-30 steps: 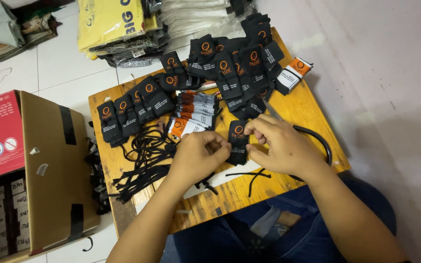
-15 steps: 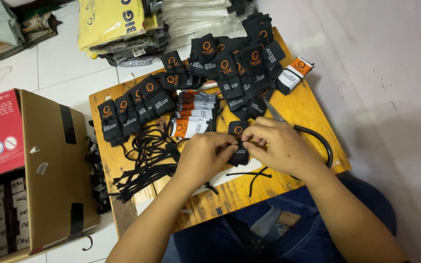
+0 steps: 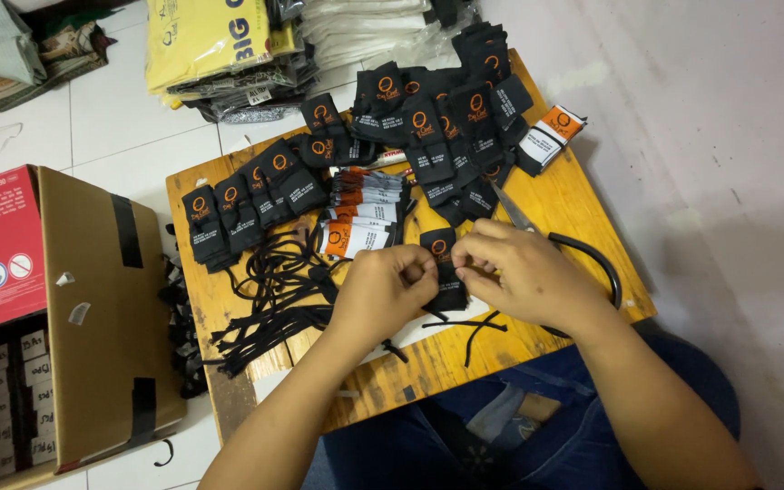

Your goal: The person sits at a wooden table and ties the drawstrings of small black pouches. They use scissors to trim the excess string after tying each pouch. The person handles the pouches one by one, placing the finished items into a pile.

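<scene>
Both hands meet over the middle of a small wooden table (image 3: 583, 213). My left hand (image 3: 390, 289) and my right hand (image 3: 519, 272) together pinch a black paper tag (image 3: 442, 245) with an orange round mark; a black string hangs from it toward the table's front. Left of my hands lies a tangle of black strings (image 3: 269, 304). Behind them a stack of white and orange tags (image 3: 360, 218) lies flat. Rows of finished black tags (image 3: 256, 195) fan across the back of the table.
Scissors with black handles (image 3: 583, 254) lie under my right wrist. An open cardboard box (image 3: 93, 308) with a red flap stands on the floor at the left. Yellow and clear packed bundles (image 3: 220, 45) lie on the tiles beyond the table. My blue-trousered lap is below.
Both hands shifted slightly while working the same tag; the fingers have drawn closer together over its top. Nothing else moved.
</scene>
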